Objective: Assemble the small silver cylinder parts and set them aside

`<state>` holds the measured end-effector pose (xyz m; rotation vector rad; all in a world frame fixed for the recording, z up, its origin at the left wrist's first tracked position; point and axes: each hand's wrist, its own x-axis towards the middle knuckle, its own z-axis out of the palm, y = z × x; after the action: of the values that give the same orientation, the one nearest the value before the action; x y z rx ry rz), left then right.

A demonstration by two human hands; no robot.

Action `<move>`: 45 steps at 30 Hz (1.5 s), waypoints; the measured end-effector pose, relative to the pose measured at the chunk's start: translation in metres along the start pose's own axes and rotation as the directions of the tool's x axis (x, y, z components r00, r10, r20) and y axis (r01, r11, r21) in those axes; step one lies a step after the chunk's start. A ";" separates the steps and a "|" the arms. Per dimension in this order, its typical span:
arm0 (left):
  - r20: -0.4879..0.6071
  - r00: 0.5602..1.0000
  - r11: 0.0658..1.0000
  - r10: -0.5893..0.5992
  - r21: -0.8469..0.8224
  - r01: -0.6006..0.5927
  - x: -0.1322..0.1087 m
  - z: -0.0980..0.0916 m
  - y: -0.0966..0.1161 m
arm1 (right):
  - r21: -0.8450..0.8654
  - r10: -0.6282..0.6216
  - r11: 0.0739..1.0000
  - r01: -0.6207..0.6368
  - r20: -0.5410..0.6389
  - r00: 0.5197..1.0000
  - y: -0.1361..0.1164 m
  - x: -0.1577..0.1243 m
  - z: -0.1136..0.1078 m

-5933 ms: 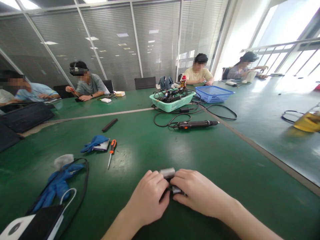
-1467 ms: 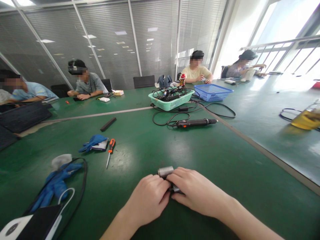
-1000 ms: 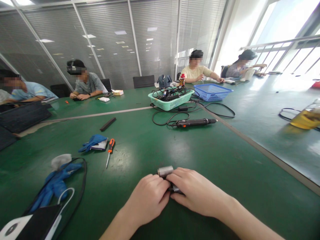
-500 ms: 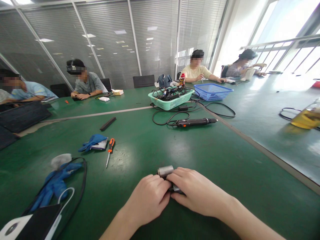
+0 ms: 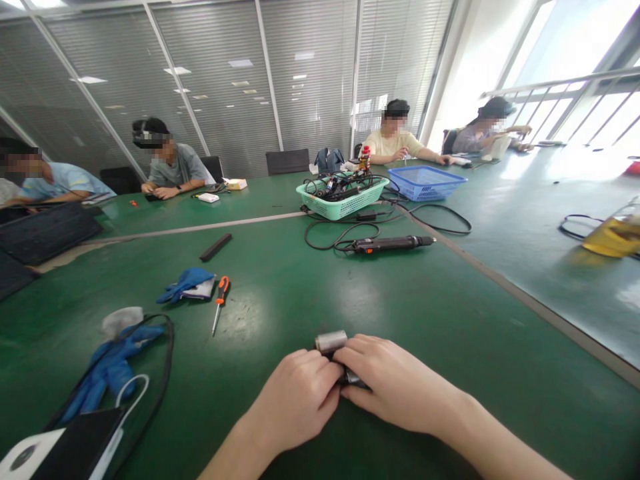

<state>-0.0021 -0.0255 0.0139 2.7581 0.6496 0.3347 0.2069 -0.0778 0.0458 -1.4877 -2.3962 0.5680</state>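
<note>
My left hand and my right hand meet at the near middle of the green table. Both are closed around a small dark part with a shiny metal piece, mostly covered by my fingers. Just beyond my fingertips lies a silver metal cylinder; whether it is joined to the held part cannot be seen. To the left, an orange-handled screwdriver rests on the table. A black electric screwdriver with a cable lies farther off.
Blue gloves, a black cable and a white-and-black device are at the left. Behind stand a green basket of tools and a blue basket. A bottle of yellow liquid is at the right. Several people sit across the table.
</note>
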 end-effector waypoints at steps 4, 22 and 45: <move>-0.002 1.000 1.000 0.000 0.003 0.000 0.000 0.001 -0.001 | -0.008 -0.004 1.000 0.004 0.001 1.000 -0.001 0.000 0.000; -0.034 0.999 0.999 0.032 0.040 -0.031 0.000 -0.002 0.000 | -0.017 -0.011 1.000 0.011 -0.004 1.000 0.000 -0.001 0.001; -0.022 1.000 1.000 -0.003 0.028 0.003 0.000 -0.002 0.000 | -0.004 -0.010 1.000 0.010 -0.001 1.000 0.001 -0.001 0.000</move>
<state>-0.0028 -0.0255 0.0158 2.7836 0.6689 0.3585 0.2078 -0.0786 0.0453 -1.4766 -2.4040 0.5604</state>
